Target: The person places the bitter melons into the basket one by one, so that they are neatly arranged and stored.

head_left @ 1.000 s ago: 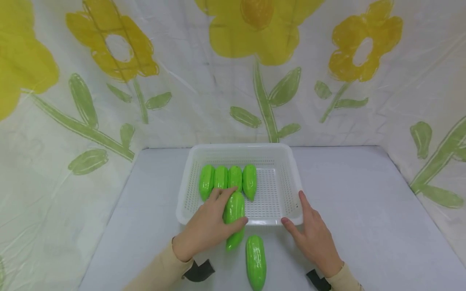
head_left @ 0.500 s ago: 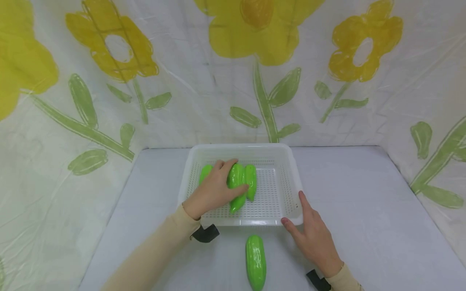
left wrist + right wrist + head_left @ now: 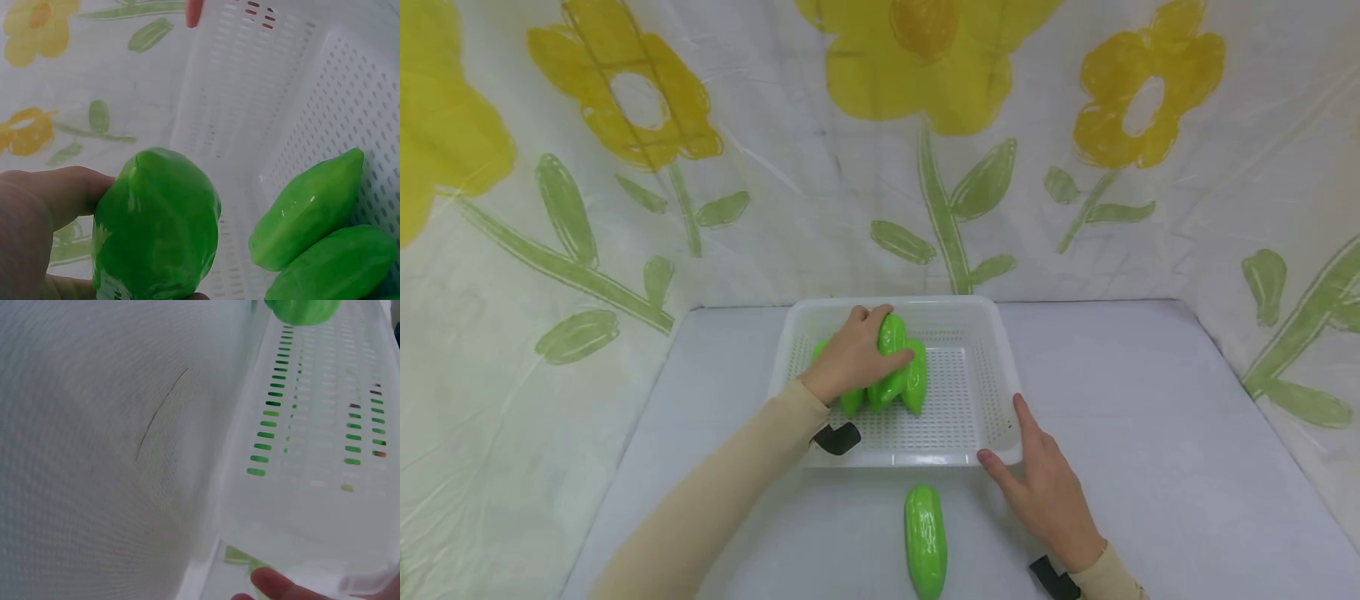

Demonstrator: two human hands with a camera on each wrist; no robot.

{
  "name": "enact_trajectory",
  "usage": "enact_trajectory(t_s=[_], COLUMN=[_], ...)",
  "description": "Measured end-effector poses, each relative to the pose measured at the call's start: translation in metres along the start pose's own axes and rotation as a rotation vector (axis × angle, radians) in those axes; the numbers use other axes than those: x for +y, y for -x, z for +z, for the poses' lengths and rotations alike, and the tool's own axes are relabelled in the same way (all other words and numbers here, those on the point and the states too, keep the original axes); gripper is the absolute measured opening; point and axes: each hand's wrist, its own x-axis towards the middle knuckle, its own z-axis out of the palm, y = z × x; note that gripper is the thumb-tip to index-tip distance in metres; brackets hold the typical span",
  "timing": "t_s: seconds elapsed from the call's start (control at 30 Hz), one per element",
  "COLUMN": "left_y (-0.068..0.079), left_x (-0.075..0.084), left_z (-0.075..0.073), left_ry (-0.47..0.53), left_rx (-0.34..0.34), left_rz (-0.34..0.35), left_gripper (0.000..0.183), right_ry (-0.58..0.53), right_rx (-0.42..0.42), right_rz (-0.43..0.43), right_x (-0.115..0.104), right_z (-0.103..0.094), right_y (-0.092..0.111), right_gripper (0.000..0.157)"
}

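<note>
My left hand [image 3: 853, 354] grips a glossy green, cucumber-like vegetable [image 3: 891, 333] above the white basket [image 3: 917, 459]. In the left wrist view, the held vegetable [image 3: 156, 225] points its tapered end at the camera, with fingers along its side. More green vegetables [image 3: 916, 379] lie side by side in the basket's left part, partly hidden by the hand. My right hand [image 3: 1045, 492] rests at the basket's front right corner, fingers extended along the side and thumb at the front rim. Another green vegetable [image 3: 926, 542] lies on the table in front of the basket.
The basket stands near the back of a white-covered table [image 3: 1120, 400]. Behind it hangs a white curtain [image 3: 775, 242] with yellow flowers. In the right wrist view, the basket's slotted wall [image 3: 319, 512] fills the right side, and a fingertip [image 3: 272, 582] shows below.
My left hand has carried the green vegetable from the basket's front rim forward, over those in the basket. My right hand has stayed at the corner.
</note>
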Motion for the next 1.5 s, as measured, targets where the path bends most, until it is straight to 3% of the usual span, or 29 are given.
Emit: enact_trajectory(t_s=[0.3,0.6,1.1,1.5], left_y=[-0.022,-0.04,-0.065,-0.084], left_x=[0.02,0.035,0.043,0.03], left_z=[0.018,0.035,0.068,0.101], left_ry=[-0.051,-0.071,-0.195,-0.433], left_rx=[-0.102,-0.127,-0.192,-0.183], left_rz=[0.039,0.053,0.068,0.116], left_gripper=[0.09,0.089,0.089,0.091], right_ry=[0.009,0.006,-0.009,-0.003], right_rx=[0.007,0.021,0.016,0.015], right_rz=[-0.012,-0.035,-0.033,-0.029], right_x=[0.004,0.005,0.005,0.005], right_z=[0.003,0.005,0.003,0.002], right_y=[0.0,0.0,0.0,0.0], right_gripper=[0.092,0.092,0.092,0.092])
